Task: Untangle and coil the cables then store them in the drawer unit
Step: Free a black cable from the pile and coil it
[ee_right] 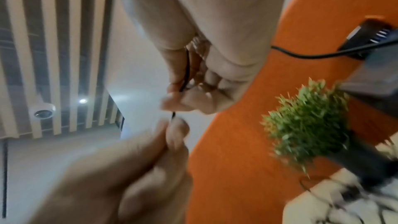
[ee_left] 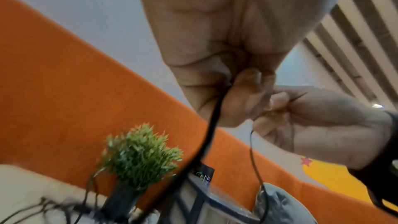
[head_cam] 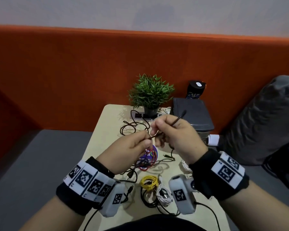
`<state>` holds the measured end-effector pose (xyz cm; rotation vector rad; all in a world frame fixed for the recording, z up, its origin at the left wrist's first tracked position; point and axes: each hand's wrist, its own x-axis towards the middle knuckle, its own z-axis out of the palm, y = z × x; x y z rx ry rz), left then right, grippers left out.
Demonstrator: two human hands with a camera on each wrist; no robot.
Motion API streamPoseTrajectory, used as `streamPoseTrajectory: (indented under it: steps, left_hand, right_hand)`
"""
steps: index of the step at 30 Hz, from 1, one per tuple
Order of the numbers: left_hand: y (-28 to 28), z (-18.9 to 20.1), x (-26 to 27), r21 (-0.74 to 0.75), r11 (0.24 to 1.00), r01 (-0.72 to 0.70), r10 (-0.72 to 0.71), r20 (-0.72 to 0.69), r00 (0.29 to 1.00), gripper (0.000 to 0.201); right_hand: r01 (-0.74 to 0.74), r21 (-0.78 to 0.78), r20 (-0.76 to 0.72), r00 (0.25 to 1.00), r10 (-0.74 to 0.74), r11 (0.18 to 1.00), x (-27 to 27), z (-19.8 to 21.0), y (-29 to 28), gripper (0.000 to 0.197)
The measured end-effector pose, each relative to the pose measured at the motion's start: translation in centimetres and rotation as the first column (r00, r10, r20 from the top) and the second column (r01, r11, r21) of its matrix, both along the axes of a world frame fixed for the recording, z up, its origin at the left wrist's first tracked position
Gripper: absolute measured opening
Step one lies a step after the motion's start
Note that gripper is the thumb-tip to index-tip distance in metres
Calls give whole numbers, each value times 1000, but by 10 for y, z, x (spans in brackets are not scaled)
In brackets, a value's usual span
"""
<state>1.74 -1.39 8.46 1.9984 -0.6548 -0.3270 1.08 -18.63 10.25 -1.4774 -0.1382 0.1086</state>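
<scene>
Both hands are raised above the small beige table, working one thin black cable. My left hand pinches the cable between thumb and forefinger. My right hand grips it a little further along, and the cable's end sticks up and to the right past the knuckles. In the left wrist view the black cable hangs down from the pinch toward the table. The dark grey drawer unit stands at the table's back right. Its drawers are not visible from here.
On the table lie a tangle of red and black cables, a yellow coil, a white cable bundle and loose black loops. A potted plant and power strip stand at the back. A grey cushion lies right.
</scene>
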Motion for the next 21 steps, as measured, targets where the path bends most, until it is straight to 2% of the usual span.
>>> streamPoseTrajectory:
  steps: [3, 5, 9, 13, 15, 17, 19, 21]
  left_hand:
    - [16, -20, 7, -72, 991, -109, 96, -164, 982, 22]
    - [31, -32, 11, -84, 978, -190, 169, -207, 963, 25]
    - [53, -48, 15, -32, 950, -312, 303, -162, 939, 26]
    - [59, -47, 21, -108, 914, -391, 377, -129, 917, 22]
    - [56, -41, 21, -189, 895, -405, 384, -136, 913, 28]
    - [52, -28, 20, -281, 873, -398, 357, -186, 915, 28]
    - [45, -14, 20, -349, 856, -382, 318, -227, 920, 27]
    - [36, 0, 19, -378, 853, -361, 283, -247, 927, 27]
  right_hand:
    - [70, 96, 21, 997, -73, 993, 11, 22, -18, 23]
    - [142, 183, 39, 988, -152, 973, 19, 38, -39, 25]
    - [234, 302, 91, 958, -272, 924, 24, 50, -68, 27]
    - [277, 262, 113, 943, -314, 925, 27, 42, -69, 28]
    - [304, 197, 80, 943, -324, 932, 29, 37, -66, 27]
    - [265, -21, -62, 962, -266, 964, 27, 30, -58, 32]
    - [48, -312, -239, 963, -128, 949, 19, 19, -43, 36]
    - [-191, -469, -309, 950, 42, 863, 9, 6, -23, 31]
